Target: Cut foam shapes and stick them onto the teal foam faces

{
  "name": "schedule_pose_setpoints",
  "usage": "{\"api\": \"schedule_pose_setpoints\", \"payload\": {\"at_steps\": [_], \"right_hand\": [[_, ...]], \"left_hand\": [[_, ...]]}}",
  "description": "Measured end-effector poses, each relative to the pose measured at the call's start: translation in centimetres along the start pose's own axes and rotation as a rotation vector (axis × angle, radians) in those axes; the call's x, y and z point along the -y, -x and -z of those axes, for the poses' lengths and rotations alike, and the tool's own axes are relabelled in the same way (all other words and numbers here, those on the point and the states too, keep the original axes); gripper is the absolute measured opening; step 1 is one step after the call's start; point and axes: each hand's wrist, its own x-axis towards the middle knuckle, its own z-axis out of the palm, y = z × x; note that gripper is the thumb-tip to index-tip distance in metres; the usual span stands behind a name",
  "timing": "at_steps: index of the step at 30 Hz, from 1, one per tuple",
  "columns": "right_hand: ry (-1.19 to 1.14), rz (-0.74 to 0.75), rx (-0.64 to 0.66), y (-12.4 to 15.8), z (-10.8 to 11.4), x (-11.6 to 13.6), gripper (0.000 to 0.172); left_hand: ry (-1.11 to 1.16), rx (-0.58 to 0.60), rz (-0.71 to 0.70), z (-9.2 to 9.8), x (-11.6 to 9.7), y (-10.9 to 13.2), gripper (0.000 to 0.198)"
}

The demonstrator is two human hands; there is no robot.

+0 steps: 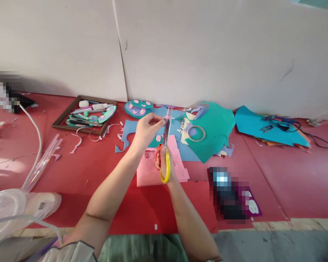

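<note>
My right hand [166, 160] is closed around scissors [167, 134] with one yellow and one orange handle loop. Their blades point away from me, slightly parted. My left hand [147, 131] pinches a small pink piece [167, 117] close to the blade tips; whether a blade touches it I cannot tell. Beneath my right hand lies a cut pink sheet [146, 176] with holes in it. A teal piece with a pink dot [158, 138] shows between my hands. Under these spreads a blue sheet [190, 153], cut along its left side.
A brown frame [57, 122] holding pens and cut pieces lies left of decorated oval shapes [138, 108]. To the right are a green sheet [215, 123], a tape roll [189, 134] and a blue sheet with cables [251, 125]. A clear plastic container [5, 203] stands front left.
</note>
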Motion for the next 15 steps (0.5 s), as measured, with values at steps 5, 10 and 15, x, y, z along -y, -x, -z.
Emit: {"api": "schedule_pose_setpoints", "payload": {"at_steps": [5, 10, 15], "right_hand": [[-0.047, -0.041, 0.009, 0.03, 0.09, -0.11, 0.048], [-0.033, -0.036, 0.011, 0.27, 0.13, 0.13, 0.046], [-0.017, -0.026, 0.016, 0.28, 0.27, -0.10, 0.049]], "left_hand": [[0.001, -0.003, -0.007, 0.02, 0.17, -0.12, 0.013], [0.004, -0.008, -0.008, 0.10, 0.53, -0.40, 0.011], [0.005, -0.016, -0.012, 0.17, 0.61, -0.47, 0.011]]}}
